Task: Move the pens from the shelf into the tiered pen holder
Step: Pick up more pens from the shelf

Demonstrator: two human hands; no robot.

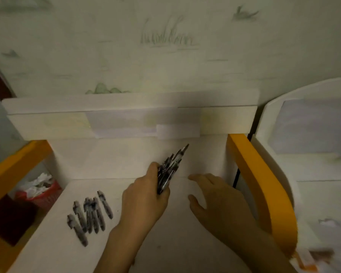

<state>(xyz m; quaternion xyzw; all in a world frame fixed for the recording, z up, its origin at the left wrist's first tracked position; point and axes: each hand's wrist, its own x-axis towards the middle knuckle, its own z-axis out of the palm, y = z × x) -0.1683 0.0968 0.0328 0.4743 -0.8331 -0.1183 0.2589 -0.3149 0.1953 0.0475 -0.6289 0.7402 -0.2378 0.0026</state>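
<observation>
1. 2 groups of pens show here: a bundle gripped in my left hand, and a loose cluster lying on the white shelf to the left of that hand.
2. My left hand is clenched around the bundle, fingers wrapped over the lower ends, so the pens fan up and to the right, their tips above the shelf and clear of it.
3. My right hand is released, fingers spread and slightly curled, palm down just over the shelf beside the bundle; I cannot tell whether it touches the surface.
4. No brand, label or writing on the pens can be read; the picture is blurred and any print shows only as dark and pale mottling along the barrels.
5. Each pen looks slim and cylindrical, with a clear or pale barrel, dark grip sections and a narrow tip; about 6 lie in the loose cluster, roughly parallel and partly overlapping, with 1 lower and further left.
6. White and matte, the shelf has a smooth flat top and a raised back panel carrying pale rectangular patches with no legible marks.
7. Curved orange side rails flank the shelf, smooth and rounded.
8. Behind it, the wall carries faint green sketch-like grass and bird shapes.
9. Down at the left, a red basket holds crumpled white paper.
</observation>
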